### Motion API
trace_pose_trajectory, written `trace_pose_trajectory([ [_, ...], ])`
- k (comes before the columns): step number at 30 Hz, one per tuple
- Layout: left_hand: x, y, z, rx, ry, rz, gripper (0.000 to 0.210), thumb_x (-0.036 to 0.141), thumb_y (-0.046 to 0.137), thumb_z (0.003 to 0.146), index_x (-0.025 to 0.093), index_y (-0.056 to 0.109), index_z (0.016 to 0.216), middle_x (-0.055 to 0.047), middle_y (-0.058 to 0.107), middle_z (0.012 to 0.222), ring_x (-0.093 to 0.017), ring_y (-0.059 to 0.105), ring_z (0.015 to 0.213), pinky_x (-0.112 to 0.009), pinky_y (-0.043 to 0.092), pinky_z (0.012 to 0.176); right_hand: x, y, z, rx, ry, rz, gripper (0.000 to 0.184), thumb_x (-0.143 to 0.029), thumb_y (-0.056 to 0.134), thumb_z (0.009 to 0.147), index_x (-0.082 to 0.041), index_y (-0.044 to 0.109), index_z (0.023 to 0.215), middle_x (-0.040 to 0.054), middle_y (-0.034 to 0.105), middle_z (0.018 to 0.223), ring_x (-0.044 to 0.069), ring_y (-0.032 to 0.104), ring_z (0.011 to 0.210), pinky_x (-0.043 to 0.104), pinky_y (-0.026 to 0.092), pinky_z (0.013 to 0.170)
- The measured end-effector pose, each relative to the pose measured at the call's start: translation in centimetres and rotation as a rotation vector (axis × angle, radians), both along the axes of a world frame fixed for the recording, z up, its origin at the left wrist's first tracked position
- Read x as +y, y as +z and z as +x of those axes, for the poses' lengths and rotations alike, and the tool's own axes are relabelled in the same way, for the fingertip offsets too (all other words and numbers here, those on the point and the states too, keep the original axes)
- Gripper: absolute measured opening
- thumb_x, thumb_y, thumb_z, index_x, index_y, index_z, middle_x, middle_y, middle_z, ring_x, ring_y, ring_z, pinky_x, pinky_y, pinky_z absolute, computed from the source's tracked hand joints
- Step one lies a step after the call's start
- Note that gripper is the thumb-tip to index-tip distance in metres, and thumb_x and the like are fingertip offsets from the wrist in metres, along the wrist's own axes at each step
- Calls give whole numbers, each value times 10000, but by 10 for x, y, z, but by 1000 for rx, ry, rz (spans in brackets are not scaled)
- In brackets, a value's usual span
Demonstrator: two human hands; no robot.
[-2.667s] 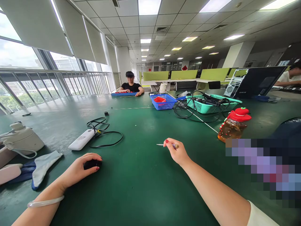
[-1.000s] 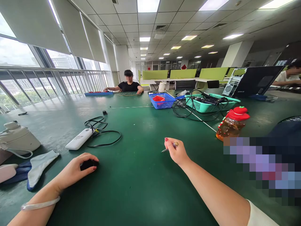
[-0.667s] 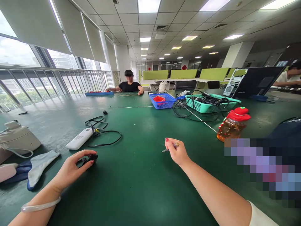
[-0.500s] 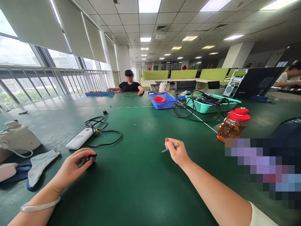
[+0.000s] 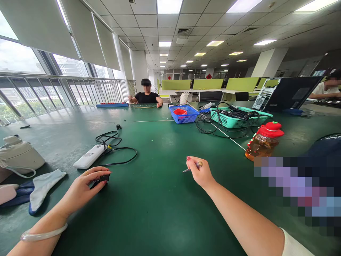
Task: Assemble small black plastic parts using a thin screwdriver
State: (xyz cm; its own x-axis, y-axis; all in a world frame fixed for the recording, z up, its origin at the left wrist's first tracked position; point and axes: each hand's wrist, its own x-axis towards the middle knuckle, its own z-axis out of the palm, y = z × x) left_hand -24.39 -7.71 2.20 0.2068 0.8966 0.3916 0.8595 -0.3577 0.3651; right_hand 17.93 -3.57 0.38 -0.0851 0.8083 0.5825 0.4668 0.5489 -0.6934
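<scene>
Office with lime desk dividers point(image 5: 207, 84)

Black object point(image 5: 106, 177) now tipped up in left hand point(image 5: 86, 183). Pen point(image 5: 199, 164) angled lower. Blue tray point(image 5: 112, 105) shifted left; co-worker's hand point(image 5: 131, 99) raised off its end.

Left hand point(image 5: 89, 185) in a curl (thumb point(image 5: 98, 188) opposite fingers point(image 5: 96, 174)), right hand point(image 5: 198, 170) in a pinch
</scene>
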Motion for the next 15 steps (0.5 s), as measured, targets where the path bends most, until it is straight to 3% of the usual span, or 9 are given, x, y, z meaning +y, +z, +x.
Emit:
trace_pose_trajectory([
  [8, 2, -3, -2, -20, -10, -37, 460, 629, 564, 798, 257, 749, 994, -76, 705, 1145, -248, 679, 990, -291, 585, 785, 0, 0, 0, -6, 4, -11, 517, -502, 310, 957, -208, 296, 532, -17, 309, 508, 119, 315, 492, 276, 239, 508],
  [15, 8, -6, -8, 26, 14, -33, 547, 702, 439, 828, 282, 775, 923, -74, 705, 1104, -242, 694, 937, -326, 575, 837, 0, 0, 0, -10, 1, -20, 501, -479, 315, 957, -208, 296, 536, -17, 311, 514, 119, 315, 496, 276, 237, 514],
])
